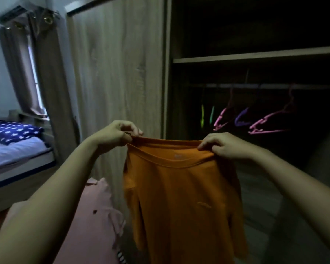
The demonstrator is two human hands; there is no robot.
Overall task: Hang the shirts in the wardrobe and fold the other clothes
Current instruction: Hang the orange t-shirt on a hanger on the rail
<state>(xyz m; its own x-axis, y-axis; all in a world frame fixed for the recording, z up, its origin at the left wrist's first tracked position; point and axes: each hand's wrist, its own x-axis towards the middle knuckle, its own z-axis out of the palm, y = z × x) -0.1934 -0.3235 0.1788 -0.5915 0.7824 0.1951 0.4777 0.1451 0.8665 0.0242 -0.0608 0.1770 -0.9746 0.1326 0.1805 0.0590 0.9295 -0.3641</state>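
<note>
An orange shirt (pixel 181 197) of soft, matte knit is held up in the air in front of the open wardrobe (pixel 168 73), at the centre of the view. Its round ribbed neckline is stretched out wide and flat, and the body is left to hang straight down in loose folds, with a sleeve drooping at each side. A small label is seen inside the back of the neck, too blurred to read.

The left end of the neckline is pinched by the left hand (pixel 115 134), thumb and fingertips closed on the rib. The right end is gripped by the right hand (pixel 220 144), its fingers curled over the edge and clamped on the cloth.

Behind the shirt, the wardrobe is shown as dark inside, framed in pale wood-grain board. A flat shelf (pixel 255 56) is set across it, and a thin rail (pixel 255 85) is fixed below. On the rail, bare plastic hangers are hung: a yellow-green hanger (pixel 202 116), a green hanger (pixel 211 115), a pink hanger (pixel 220 119), a purple hanger (pixel 241 117) and a larger pink hanger (pixel 269 122).

A tall door (pixel 118 73) of the same grain is seen to the left. A pale pink garment (pixel 95 216) is draped below the left forearm. Further left, a bed (pixel 17 151) with a star-printed navy cover (pixel 11 131) is placed beside grey curtains (pixel 46 73).
</note>
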